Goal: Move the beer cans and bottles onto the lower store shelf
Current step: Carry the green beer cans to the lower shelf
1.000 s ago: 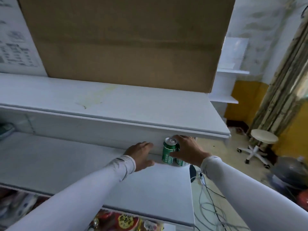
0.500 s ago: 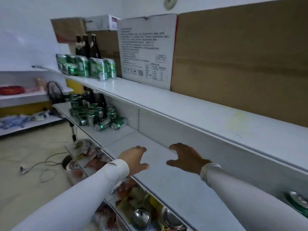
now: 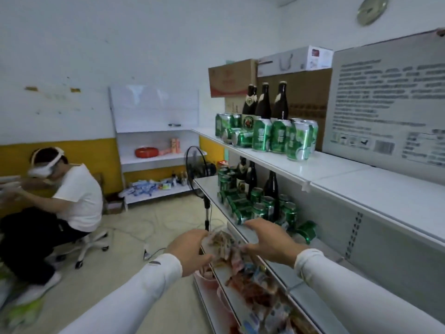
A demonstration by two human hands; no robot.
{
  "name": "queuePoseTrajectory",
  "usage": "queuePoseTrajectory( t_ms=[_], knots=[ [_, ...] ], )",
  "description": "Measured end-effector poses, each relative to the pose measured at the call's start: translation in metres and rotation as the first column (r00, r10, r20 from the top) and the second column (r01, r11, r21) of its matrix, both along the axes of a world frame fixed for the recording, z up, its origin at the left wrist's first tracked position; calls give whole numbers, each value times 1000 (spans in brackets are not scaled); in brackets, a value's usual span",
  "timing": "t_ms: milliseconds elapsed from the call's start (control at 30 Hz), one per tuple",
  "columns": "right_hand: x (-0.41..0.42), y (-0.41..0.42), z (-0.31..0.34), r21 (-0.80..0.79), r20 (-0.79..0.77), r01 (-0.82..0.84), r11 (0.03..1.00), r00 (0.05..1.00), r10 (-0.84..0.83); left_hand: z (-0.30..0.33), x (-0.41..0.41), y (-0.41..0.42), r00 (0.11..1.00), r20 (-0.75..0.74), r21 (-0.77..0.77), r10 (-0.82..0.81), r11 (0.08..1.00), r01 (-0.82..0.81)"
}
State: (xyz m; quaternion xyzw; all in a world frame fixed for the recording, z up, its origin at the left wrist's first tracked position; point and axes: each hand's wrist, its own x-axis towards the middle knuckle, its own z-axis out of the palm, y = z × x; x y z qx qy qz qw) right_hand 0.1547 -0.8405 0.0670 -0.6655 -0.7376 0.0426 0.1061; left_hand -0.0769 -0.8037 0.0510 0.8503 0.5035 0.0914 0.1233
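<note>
Left hand (image 3: 190, 251): empty, fingers loosely curled and apart, held in the air off the front edge of the shelving, over the aisle floor.
Right hand (image 3: 269, 242): empty, fingers spread and released, hovering at the front lip of the lower shelf (image 3: 320, 247), just short of the nearest cans.
Upper shelf (image 3: 298, 165): green cans (image 3: 279, 136) stand in a cluster near the front edge, a few lying on their sides behind; dark bottles (image 3: 265, 102) upright at the back against cardboard boxes (image 3: 231, 78). Right of the cluster the board is bare up to a large white carton (image 3: 390, 104).
Lower shelf: more cans (image 3: 260, 208) and bottles (image 3: 271, 186) crowd its far left end, some toppled; one can (image 3: 307, 231) lies on its side nearest the right hand. From there rightward the board is open.
Bottom shelf (image 3: 250, 285): packed with snack packets, directly below both hands.
Aisle: floor open to the left; a standing fan (image 3: 197, 167) is at the shelf's far end, cables trail across the floor.
Background: a seated person (image 3: 60, 201) on a wheeled stool, well apart from the shelving.
</note>
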Motion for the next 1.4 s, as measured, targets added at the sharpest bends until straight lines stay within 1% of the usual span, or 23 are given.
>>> queuePoseTrajectory(
  t_ms=[133, 233, 333, 467, 567, 700, 800, 900, 1000, 1067, 1167, 1300, 1400],
  knots=[
    [-34, 96, -3, 30, -52, -71, 997, 996, 72, 0, -32, 74, 996, 13, 39, 85, 996, -85],
    [-53, 169, -14, 50, -92, -102, 994, 990, 106, 1, -45, 142, 994, 1, 56, 106, 993, -106],
    [-59, 242, -23, 20, -112, -115, 993, 987, 116, 2, -48, 212, 994, -8, 41, 108, 993, -107],
    [-58, 337, -20, 10, -135, -107, 994, 985, 107, 0, -49, 300, 994, -14, 45, 113, 993, -112],
    [-63, 397, -18, 2, -129, -98, 995, 987, 97, -3, -60, 360, 996, -29, 33, 85, 996, -84],
    [-63, 468, -28, -17, -137, -35, 999, 990, 33, -14, -72, 449, 998, -24, 18, 54, 998, -53],
    [-57, 511, -41, -37, -145, 52, 998, 988, -57, -23, -69, 520, 999, -29, 29, -31, 999, 32],
    [-49, 543, -43, -45, -164, 190, 981, 967, -195, -30, -56, 584, 985, -22, 45, -169, 984, 170],
    [-41, 562, -34, -24, -186, 338, 941, 923, -336, -30, -35, 642, 943, -61, 12, -326, 945, 328],
    [-35, 570, -31, -23, -158, 415, 910, 897, -413, -27, -17, 675, 911, -65, 13, -407, 913, 408],
    [-23, 581, -28, -63, -181, 536, 842, 823, -538, -24, 17, 716, 856, -58, 9, -514, 857, 515],
    [-1, 607, -36, -51, -187, 621, 782, 763, -618, -32, 68, 761, 783, -78, 7, -617, 786, 619],
    [13, 636, -50, -32, -143, 634, 773, 763, -631, -44, 101, 793, 763, -88, -1, -640, 766, 643]
  ],
)
